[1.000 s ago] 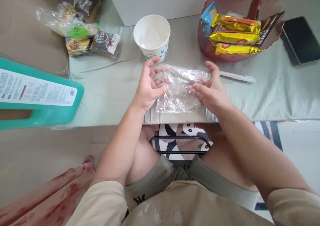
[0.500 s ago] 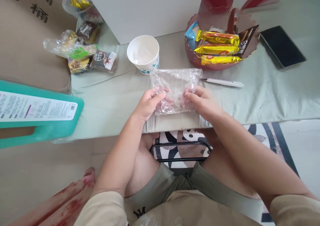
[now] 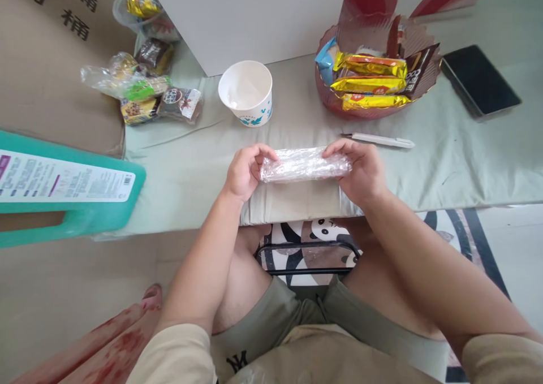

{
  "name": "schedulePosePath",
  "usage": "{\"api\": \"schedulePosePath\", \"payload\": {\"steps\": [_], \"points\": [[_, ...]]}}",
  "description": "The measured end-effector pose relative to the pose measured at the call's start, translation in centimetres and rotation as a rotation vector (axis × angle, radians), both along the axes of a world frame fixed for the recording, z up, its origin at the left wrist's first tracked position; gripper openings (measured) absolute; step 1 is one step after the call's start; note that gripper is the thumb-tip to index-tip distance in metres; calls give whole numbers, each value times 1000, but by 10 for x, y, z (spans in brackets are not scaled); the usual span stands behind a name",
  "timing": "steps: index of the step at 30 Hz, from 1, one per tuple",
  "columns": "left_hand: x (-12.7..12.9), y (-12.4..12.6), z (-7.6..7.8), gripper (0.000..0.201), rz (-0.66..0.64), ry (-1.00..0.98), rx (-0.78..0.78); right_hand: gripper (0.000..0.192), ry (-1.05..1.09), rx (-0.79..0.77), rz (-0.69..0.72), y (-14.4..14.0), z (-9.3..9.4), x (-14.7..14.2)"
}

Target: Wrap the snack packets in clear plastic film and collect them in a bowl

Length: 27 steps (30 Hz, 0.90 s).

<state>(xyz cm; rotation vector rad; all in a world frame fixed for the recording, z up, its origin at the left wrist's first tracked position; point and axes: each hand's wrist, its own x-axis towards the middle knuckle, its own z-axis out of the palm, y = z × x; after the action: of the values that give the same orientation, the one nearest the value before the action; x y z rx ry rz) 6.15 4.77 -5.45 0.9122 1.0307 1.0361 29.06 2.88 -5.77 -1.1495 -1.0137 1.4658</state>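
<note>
A clear plastic bag (image 3: 303, 164), folded into a narrow flat strip, lies across the near edge of the pale green cushioned surface (image 3: 190, 163). My left hand (image 3: 246, 170) pinches its left end and my right hand (image 3: 360, 166) grips its right end. Both hands rest on the surface just above my knees.
A white paper cup (image 3: 246, 93) stands behind the bag. A red basket (image 3: 339, 104) of gold-wrapped snacks sits at the back right, with a white pen (image 3: 379, 140) in front and a dark phone (image 3: 479, 81) further right. Wrapped snacks (image 3: 144, 93) lie at the left, a teal stool (image 3: 72, 194) beyond.
The bag was spread out flat between my hands; it is now folded over into a narrow strip, with each hand moved out to one end.
</note>
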Motion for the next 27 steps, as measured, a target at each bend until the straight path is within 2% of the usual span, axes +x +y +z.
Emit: {"api": "schedulePosePath", "payload": {"steps": [3,4,7,10,12,14,15,16,17,19,20,22,24,25,27], "points": [[1,-1,-4,23,16,137,75,22,-231,62,-30,0,-6,0],[1,-1,-5,28,17,155,82,23,-254,68,-50,0,-7,-1],[4,-3,-3,47,32,145,79,47,-180,21,-101,-1,-10,-3],[4,-3,-2,55,86,146,127,30,-115,-61,-9,-2,-8,-4],[4,-3,-4,53,209,191,210,21,-177,-28,-11,-3,-7,-4],[7,-4,-5,41,333,223,230,16,-345,129,-144,-5,-5,-4],[9,-5,-5,36,325,206,184,15,-453,249,-213,-7,-5,-5],[12,-7,-4,35,256,160,106,13,-559,378,-244,-9,-6,-6],[15,-10,-3,39,146,90,16,12,-646,506,-222,-11,-8,-9],[23,-15,0,51,-78,-52,-121,8,-752,724,-72,-17,-11,-15],[26,-17,1,54,-133,-93,-146,6,-777,803,16,-20,-13,-19],[29,-18,2,49,-118,-106,-136,11,-771,907,123,-27,-14,-25],[30,-17,1,39,-61,-63,-116,15,-731,881,96,-30,-14,-28],[29,-16,0,35,-38,-41,-111,16,-702,808,38,-30,-14,-28],[28,-14,-1,30,-11,-15,-111,21,-601,570,-120,-27,-15,-28]]}}
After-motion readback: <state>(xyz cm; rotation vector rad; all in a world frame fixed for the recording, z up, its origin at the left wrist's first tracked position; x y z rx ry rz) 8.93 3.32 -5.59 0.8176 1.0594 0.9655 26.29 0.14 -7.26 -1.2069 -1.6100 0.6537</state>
